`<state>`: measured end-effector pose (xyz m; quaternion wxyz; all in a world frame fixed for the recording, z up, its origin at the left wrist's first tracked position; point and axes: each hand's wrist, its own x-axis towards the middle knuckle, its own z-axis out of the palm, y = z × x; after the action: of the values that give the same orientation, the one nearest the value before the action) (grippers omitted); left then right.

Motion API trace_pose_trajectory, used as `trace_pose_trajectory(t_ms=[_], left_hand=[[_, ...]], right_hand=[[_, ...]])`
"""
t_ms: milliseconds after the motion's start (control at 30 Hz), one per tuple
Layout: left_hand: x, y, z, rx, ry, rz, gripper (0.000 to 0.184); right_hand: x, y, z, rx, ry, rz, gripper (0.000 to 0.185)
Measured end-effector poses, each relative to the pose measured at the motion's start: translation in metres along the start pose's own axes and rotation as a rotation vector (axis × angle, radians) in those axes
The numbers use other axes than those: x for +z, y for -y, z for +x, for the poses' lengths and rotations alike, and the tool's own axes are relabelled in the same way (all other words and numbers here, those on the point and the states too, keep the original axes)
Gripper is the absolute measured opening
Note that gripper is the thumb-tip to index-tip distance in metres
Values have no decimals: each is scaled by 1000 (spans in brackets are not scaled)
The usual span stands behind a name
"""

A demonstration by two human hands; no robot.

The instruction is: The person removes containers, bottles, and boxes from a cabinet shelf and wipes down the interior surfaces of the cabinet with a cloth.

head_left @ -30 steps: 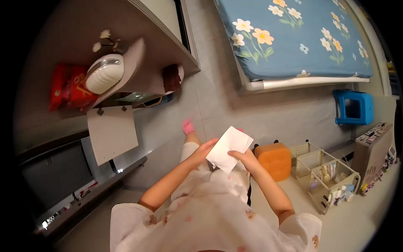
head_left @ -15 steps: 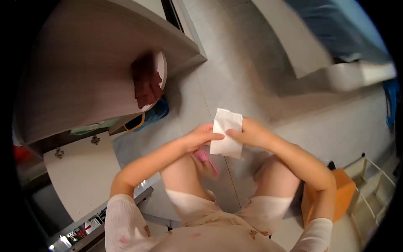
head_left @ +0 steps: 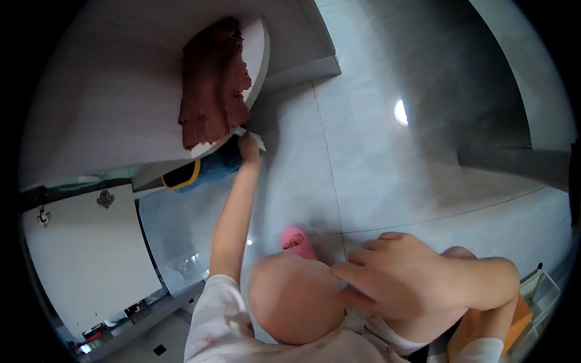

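Observation:
My left hand [head_left: 249, 149] reaches out to the left, down beside the rounded shelf end. It is closed around a piece of white folded paper [head_left: 260, 140], which shows only in part past the fingers. Just above that hand, a crumpled reddish-brown cloth [head_left: 215, 85] lies on the shelf [head_left: 259, 54]. Below the shelf is a blue bag-like container [head_left: 219, 169] with a yellow-edged opening. My right hand [head_left: 402, 272] hovers above my thighs, slightly blurred. Its fingers are loosely bent and apart, with nothing seen in them.
A white hinged panel [head_left: 91, 248] hangs open at the left, over a drawer or ledge with small items. An orange box [head_left: 520, 317] and a pale rack [head_left: 540, 293] stand at lower right. My foot wears a pink slipper [head_left: 296, 242] on the grey tiled floor [head_left: 369, 175].
The paper was between both hands in front of me. My left hand has carried it left to the shelf end, while my right hand has let go and drawn back over my legs.

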<state>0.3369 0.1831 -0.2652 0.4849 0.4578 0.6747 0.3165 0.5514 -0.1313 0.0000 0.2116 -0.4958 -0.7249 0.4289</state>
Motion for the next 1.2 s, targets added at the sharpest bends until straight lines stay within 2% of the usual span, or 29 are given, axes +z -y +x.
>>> trace_pose_trajectory(t_ms=[33,67,133,200,233,300,333,400,533,600,733,833,900,933,1000,1033,1100,1133,1200], left_hand=[[9,4,19,-6,11,-1,22],[22,9,37,257,-104,371,28],[43,21,67,526,-206,730,33],[60,31,87,518,-49,1078,35],[64,24,78,517,-39,1080,35],[70,-6,42,410,128,993,40],[68,7,51,403,134,1001,40],[67,23,64,705,65,1065,46],[59,24,60,695,163,1128,49],[54,25,61,879,184,1116,49],[52,21,58,794,231,1211,45],[46,15,65,868,168,1243,40],[41,6,62,800,326,1548,38],[37,15,73,802,324,1546,38],[24,35,94,600,449,913,37],[20,35,95,603,447,913,37],[14,34,93,287,492,786,38],[15,26,73,289,492,785,38],[17,15,16,-294,619,-43,38]], right_hand=[[-1,-3,1,12,0,0,21],[-3,-5,0,92,20,-52,22],[-6,-8,0,185,40,-107,23],[-11,-5,-2,250,106,-61,20],[-11,-4,-2,258,106,-55,20],[-11,-5,-2,232,155,-23,26],[-12,-7,-1,234,158,-12,26],[-14,-10,0,245,162,20,27],[-17,-16,3,253,133,42,22],[-18,-20,2,253,118,72,22],[-19,-25,1,260,126,60,23],[-19,-26,1,285,189,72,23],[-18,-25,-1,253,202,75,23],[-17,-25,-3,253,200,71,23],[-14,-23,-6,205,162,82,22],[-14,-22,-7,203,160,80,22],[-15,-19,-10,180,209,59,23],[-15,-18,-12,180,208,57,23],[-16,-16,-16,193,220,58,24]])
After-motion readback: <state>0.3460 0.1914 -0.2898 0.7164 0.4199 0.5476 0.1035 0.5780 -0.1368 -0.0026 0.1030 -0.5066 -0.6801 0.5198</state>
